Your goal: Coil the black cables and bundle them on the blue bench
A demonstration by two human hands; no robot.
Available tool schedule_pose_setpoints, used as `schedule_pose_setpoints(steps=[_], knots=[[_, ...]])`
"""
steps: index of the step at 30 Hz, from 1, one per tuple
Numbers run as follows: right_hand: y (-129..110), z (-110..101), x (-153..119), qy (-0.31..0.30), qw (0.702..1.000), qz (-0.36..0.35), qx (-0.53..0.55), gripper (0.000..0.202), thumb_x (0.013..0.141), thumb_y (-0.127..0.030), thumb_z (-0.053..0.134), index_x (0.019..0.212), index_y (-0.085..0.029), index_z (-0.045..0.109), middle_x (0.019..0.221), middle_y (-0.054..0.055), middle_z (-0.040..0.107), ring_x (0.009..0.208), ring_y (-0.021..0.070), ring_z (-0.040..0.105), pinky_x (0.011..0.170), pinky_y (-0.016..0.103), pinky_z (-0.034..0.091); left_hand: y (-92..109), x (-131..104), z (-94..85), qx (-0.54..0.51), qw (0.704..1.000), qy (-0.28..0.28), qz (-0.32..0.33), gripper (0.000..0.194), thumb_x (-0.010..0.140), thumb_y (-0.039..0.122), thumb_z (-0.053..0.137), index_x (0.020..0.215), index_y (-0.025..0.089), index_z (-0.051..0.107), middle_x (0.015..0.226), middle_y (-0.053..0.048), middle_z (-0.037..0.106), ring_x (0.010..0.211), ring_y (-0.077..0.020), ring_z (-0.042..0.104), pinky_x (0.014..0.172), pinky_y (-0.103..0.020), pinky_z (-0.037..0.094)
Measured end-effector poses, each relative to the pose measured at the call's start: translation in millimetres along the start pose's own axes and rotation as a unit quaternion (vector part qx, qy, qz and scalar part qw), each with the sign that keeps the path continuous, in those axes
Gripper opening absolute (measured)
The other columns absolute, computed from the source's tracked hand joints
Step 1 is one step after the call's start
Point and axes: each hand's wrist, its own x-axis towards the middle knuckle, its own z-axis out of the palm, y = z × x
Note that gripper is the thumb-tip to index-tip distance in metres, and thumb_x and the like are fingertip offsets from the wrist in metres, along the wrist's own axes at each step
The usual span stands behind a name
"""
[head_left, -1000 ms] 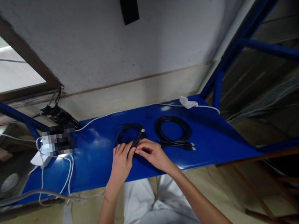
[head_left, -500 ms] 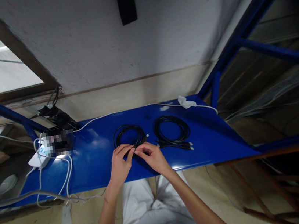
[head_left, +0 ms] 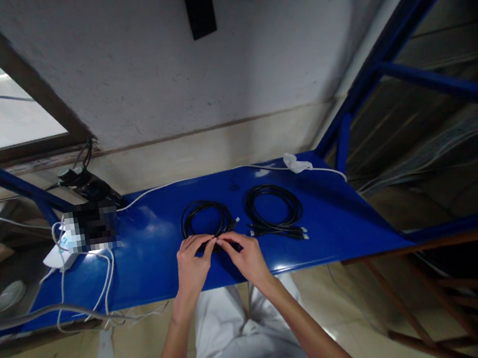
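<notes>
A coiled black cable [head_left: 206,218] lies on the blue shelf [head_left: 343,223] in front of me. My left hand [head_left: 191,264] and my right hand [head_left: 245,255] meet at the coil's near edge, fingertips pinching the cable there. One plug end [head_left: 236,221] sticks out to the right of the coil. A second coiled black cable [head_left: 273,208] lies just to the right, its plugs [head_left: 300,232] pointing right, untouched.
A white power strip [head_left: 61,257] with white cords and a blurred dark item [head_left: 90,226] sits at the shelf's left end. A white cord [head_left: 169,185] runs along the back edge to a white adapter [head_left: 297,163]. Blue frame posts [head_left: 340,141] rise at right.
Both hands have drawn slightly toward me along the coil's near edge, and the right hand has shifted left to meet the left. The view has drifted a little.
</notes>
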Motion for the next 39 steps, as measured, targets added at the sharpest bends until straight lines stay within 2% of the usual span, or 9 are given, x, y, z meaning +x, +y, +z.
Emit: schedule_pose_setpoints(steps=[5, 10, 13, 20, 26, 30, 32, 39], knots=[[2, 2, -1, 0.01, 0.999, 0.022, 0.032, 0.022, 0.103, -0.044, 0.068, 0.105, -0.024, 0.079, 0.096, 0.003, 0.083, 0.083, 0.0211, 0.077, 0.081, 0.032, 0.06, -3, 0, 0.6, -0.026, 0.999, -0.012, 0.019, 0.011, 0.104, 0.028, 0.072, 0.108, 0.026, 0.082, 0.108, -0.005, 0.082, 0.104, -0.0235, 0.076, 0.096, -0.042, 0.057], [7, 2, -1, 0.01, 0.997, 0.043, 0.064, 0.022, 0.103, -0.043, 0.069, 0.109, -0.024, 0.077, 0.099, 0.003, 0.082, 0.087, 0.0214, 0.078, 0.084, 0.031, 0.06, -3, 0, -2.0, -0.051, 0.997, -0.047, 0.037, 0.018, 0.107, 0.025, 0.067, 0.118, 0.026, 0.082, 0.116, -0.007, 0.08, 0.11, -0.0228, 0.074, 0.099, -0.041, 0.058], [7, 3, -1, 0.012, 0.998, 0.033, 0.062, 0.022, 0.103, -0.043, 0.069, 0.108, -0.024, 0.079, 0.1, 0.004, 0.083, 0.087, 0.0216, 0.078, 0.084, 0.032, 0.061, -2, 1, -3.0, -0.056, 0.997, -0.045, 0.035, 0.018, 0.106, 0.026, 0.069, 0.117, 0.026, 0.083, 0.114, -0.008, 0.081, 0.109, -0.0233, 0.074, 0.099, -0.042, 0.058], [10, 2, -3, 0.013, 1.0, -0.004, 0.008, 0.02, 0.105, -0.037, 0.066, 0.112, -0.026, 0.08, 0.106, 0.004, 0.084, 0.088, 0.0228, 0.08, 0.084, 0.034, 0.062, -3, 8, -4.4, -0.126, 0.989, -0.063, -0.043, 0.014, 0.099, 0.036, 0.078, 0.104, 0.026, 0.087, 0.107, -0.008, 0.082, 0.099, -0.0237, 0.078, 0.091, -0.038, 0.063], [14, 0, -6, 0.007, 0.999, -0.026, -0.028, 0.019, 0.106, -0.033, 0.066, 0.113, -0.027, 0.082, 0.105, 0.004, 0.085, 0.091, 0.0241, 0.082, 0.085, 0.035, 0.061, -4, 15, -8.0, -0.119, 0.982, -0.094, -0.109, 0.013, 0.093, 0.037, 0.083, 0.094, 0.025, 0.086, 0.098, -0.005, 0.083, 0.093, -0.0232, 0.078, 0.087, -0.034, 0.061], [14, -2, -6, 0.004, 0.998, -0.038, -0.05, 0.019, 0.106, -0.032, 0.066, 0.112, -0.027, 0.083, 0.105, 0.005, 0.086, 0.092, 0.0242, 0.082, 0.089, 0.036, 0.06, -5, 19, -9.6, -0.123, 0.973, -0.116, -0.157, 0.023, 0.088, 0.036, 0.087, 0.109, 0.025, 0.085, 0.1, -0.004, 0.084, 0.097, -0.0248, 0.079, 0.095, -0.037, 0.06], [14, -3, -6, 0.001, 0.998, -0.039, -0.05, 0.019, 0.106, -0.032, 0.066, 0.111, -0.027, 0.083, 0.106, 0.005, 0.086, 0.092, 0.0238, 0.081, 0.089, 0.036, 0.06, -6, 20, -10.1, -0.125, 0.97, -0.125, -0.166, 0.028, 0.087, 0.036, 0.088, 0.113, 0.026, 0.085, 0.102, -0.004, 0.084, 0.099, -0.0254, 0.079, 0.098, -0.038, 0.059], [12, -4, -6, -0.017, 0.999, -0.024, -0.013, 0.018, 0.106, -0.03, 0.065, 0.109, -0.025, 0.083, 0.108, 0.005, 0.085, 0.096, 0.0231, 0.08, 0.087, 0.033, 0.06, -8, 21, -10.0, -0.125, 0.965, -0.138, -0.185, 0.017, 0.087, 0.036, 0.087, 0.099, 0.024, 0.085, 0.1, -0.005, 0.083, 0.096, -0.0238, 0.077, 0.092, -0.034, 0.058]])
